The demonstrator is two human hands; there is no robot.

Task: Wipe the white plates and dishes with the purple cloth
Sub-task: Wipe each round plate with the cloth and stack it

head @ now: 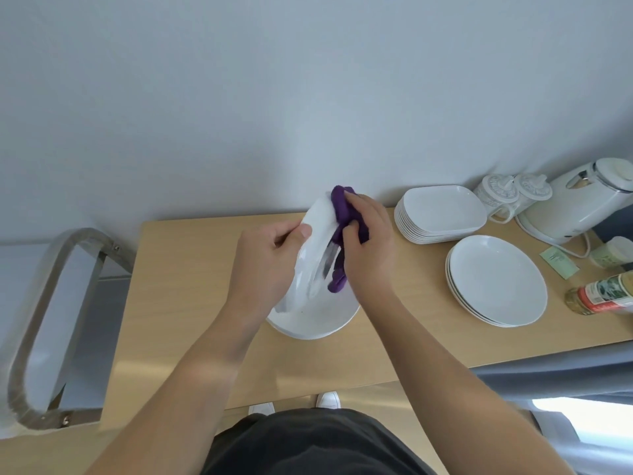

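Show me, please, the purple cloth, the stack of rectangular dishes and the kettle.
purple cloth [339, 206]: head view, upper fold.
stack of rectangular dishes [442, 209]: head view, top dish's middle.
kettle [579, 205]: head view, white body.

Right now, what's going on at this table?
A person is wiping a white plate. The left hand holds the tilted plate by its rim, while the right hand grips a purple cloth against its face. A second plate lies on the table beneath. Stacks of round plates and rectangular dishes sit to the right.
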